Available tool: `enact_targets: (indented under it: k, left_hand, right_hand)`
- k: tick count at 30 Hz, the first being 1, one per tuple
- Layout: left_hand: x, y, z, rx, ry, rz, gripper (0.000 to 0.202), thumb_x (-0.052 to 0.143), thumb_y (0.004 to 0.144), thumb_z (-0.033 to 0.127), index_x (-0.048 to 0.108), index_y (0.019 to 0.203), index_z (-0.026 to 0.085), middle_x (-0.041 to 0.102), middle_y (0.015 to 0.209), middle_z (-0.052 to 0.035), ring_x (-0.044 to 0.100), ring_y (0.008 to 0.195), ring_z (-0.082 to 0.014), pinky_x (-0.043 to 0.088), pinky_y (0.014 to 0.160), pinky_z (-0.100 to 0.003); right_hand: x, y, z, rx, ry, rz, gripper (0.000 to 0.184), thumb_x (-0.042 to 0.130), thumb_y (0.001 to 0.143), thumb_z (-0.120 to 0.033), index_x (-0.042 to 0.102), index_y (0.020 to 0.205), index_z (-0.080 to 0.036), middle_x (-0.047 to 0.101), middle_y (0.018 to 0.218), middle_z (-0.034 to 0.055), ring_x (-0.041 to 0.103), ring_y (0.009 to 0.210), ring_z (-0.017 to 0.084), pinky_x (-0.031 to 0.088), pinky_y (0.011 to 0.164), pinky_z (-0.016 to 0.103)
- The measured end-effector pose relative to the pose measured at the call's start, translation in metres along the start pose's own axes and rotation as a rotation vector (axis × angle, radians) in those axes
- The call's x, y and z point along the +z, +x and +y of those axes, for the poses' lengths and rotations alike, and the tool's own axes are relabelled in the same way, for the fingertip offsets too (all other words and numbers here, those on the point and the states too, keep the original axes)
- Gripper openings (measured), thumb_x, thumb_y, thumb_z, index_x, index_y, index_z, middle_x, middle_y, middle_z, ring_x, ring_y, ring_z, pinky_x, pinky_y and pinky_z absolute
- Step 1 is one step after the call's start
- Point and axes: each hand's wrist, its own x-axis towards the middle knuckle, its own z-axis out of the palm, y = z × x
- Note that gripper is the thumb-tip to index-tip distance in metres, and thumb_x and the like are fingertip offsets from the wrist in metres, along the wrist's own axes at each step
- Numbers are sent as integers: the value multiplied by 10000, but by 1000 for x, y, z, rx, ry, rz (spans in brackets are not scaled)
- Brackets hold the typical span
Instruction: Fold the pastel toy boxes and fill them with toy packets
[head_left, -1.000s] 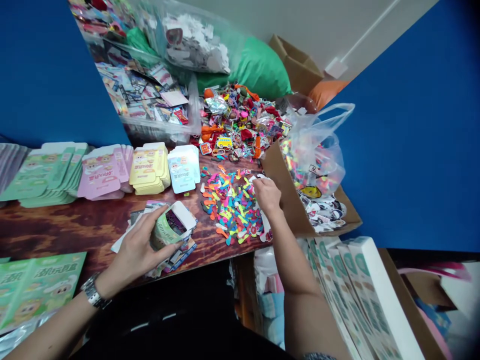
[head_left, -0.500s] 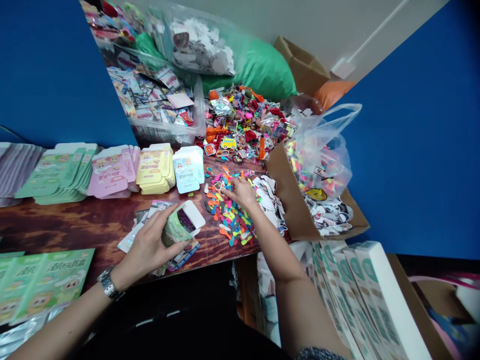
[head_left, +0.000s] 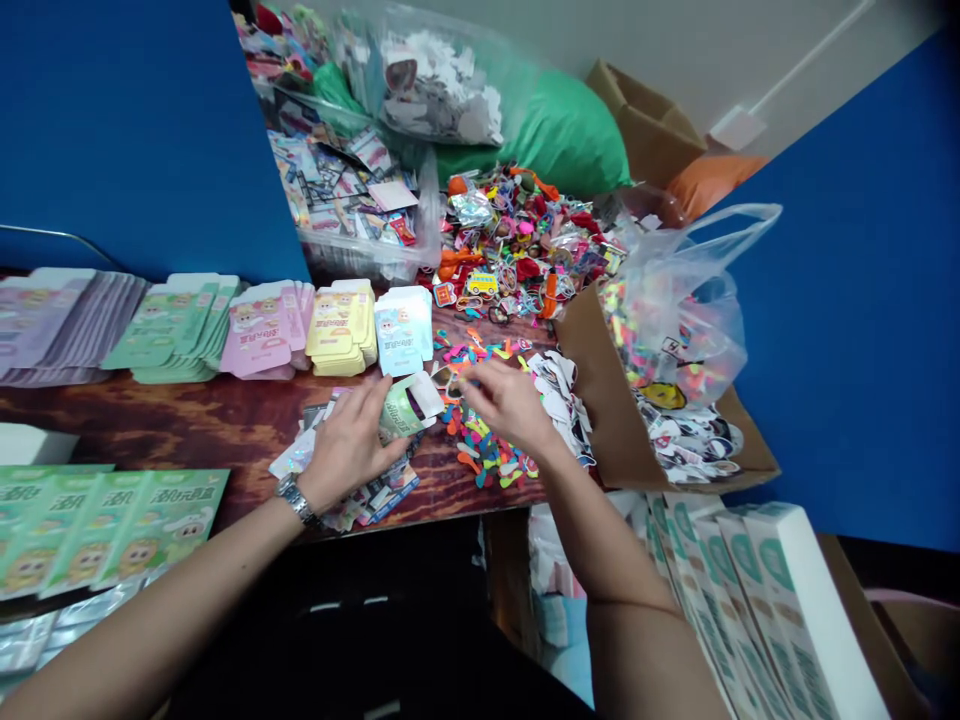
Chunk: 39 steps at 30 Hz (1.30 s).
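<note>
Green paper carton [head_left: 397, 412] gripped in your left hand, white flap raised

Your left hand [head_left: 349, 445] is clenching the carton, its fingers [head_left: 375, 445] curling around the near side, while the white flap is standing open just above the table at the centre of the frame. Your right hand [head_left: 510, 405] is hanging just beside it, fingers [head_left: 480, 380] loosely curved and partly open, reaching down at the small multicoloured pieces [head_left: 484, 450]; you can't tell from this view whether they are pinching one. You seem to be working between the open carton and those pieces, so the next move appears to call for keeping the open end steady and within your right hand's reach.

Printed cards [head_left: 379, 490] are lying under your left hand on the wooden table [head_left: 225, 420], and white cut-out stickers [head_left: 559, 410] are piling up right of the pieces. Flat pink, yellow and blue cartons [head_left: 341, 330] are standing in stacks along the far edge. A cardboard box [head_left: 600, 400] is leaning at centre right, with a clear plastic bag [head_left: 675, 310] sitting in it.
</note>
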Motion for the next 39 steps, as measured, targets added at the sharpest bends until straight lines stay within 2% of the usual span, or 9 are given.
enact_targets:
  k: [5, 12, 15, 20, 23, 26, 29, 34, 39]
  left_hand:
    - [0, 0, 9, 74, 72, 29, 742, 609, 851, 393, 292, 1484, 172, 562, 1319, -173, 557, 1180, -345, 488, 967, -469]
    - [5, 2, 0, 80, -14, 70, 726, 605, 854, 415, 295, 1475, 200, 585, 1301, -156, 579, 1192, -335, 492, 972, -459]
    - [6, 3, -4, 29, -94, 54, 722, 615, 845, 461, 334, 1455, 195, 584, 1322, -163, 595, 1182, -333, 499, 973, -462]
    - [3, 1, -6, 5, -147, 6, 765, 635, 827, 495, 332, 1467, 208, 575, 1339, -154, 599, 1190, -325, 503, 977, -450]
    - [4, -2, -6, 30, -163, 11, 748, 632, 837, 482, 331, 1469, 219, 582, 1341, -143, 598, 1199, -313, 505, 982, -437]
    - [7, -3, -5, 44, -164, 23, 736, 631, 845, 477, 333, 1467, 220, 599, 1328, -137, 607, 1188, -307, 508, 982, -435]
    - [8, -3, -4, 28, -161, 17, 758, 638, 837, 484, 326, 1474, 216, 601, 1326, -141, 612, 1184, -309, 517, 969, -431]
    - [6, -2, -3, 26, -178, 28, 754, 653, 819, 463, 350, 1463, 214, 592, 1343, -143, 609, 1203, -308, 519, 976, -421]
    - [0, -1, -3, -57, -242, 31, 736, 650, 802, 526, 431, 1410, 172, 600, 1334, -166, 614, 1197, -325, 512, 992, -452]
  right_hand:
    - [23, 0, -34, -101, -191, -177, 153, 514, 927, -181, 665, 949, -179, 693, 909, 85, 628, 815, 186, 445, 709, 260]
    - [30, -7, -29, -266, 353, -89, 380, 506, 907, -130, 547, 1280, -184, 683, 1140, 75, 665, 920, 146, 518, 852, 252]
    - [23, 6, 1, -172, 409, 36, 360, 508, 959, -268, 547, 1313, -218, 649, 1270, 73, 672, 977, 140, 522, 901, 271]
    - [19, 62, 100, 464, -49, 146, 409, 488, 964, -338, 530, 1340, -182, 685, 1194, 104, 649, 1069, 203, 496, 937, 322]
    - [28, 95, 146, 568, -138, 139, 468, 564, 917, -371, 540, 1320, -136, 665, 1172, 165, 622, 1096, 269, 476, 941, 384]
    - [40, 113, 164, 593, -183, 98, 305, 588, 896, -328, 632, 1148, -162, 660, 1145, 147, 612, 1083, 249, 454, 940, 352]
    - [44, 118, 168, 587, -190, 60, 172, 575, 881, -253, 649, 1008, -162, 681, 1049, 110, 619, 998, 210, 449, 892, 304]
    - [27, 106, 160, 532, -145, 44, 156, 608, 810, -222, 635, 953, -166, 681, 878, 23, 599, 790, 154, 444, 742, 249]
    - [-3, 83, 118, 373, -57, 37, 184, 626, 803, -290, 639, 942, -170, 659, 896, 18, 577, 762, 143, 442, 700, 246]
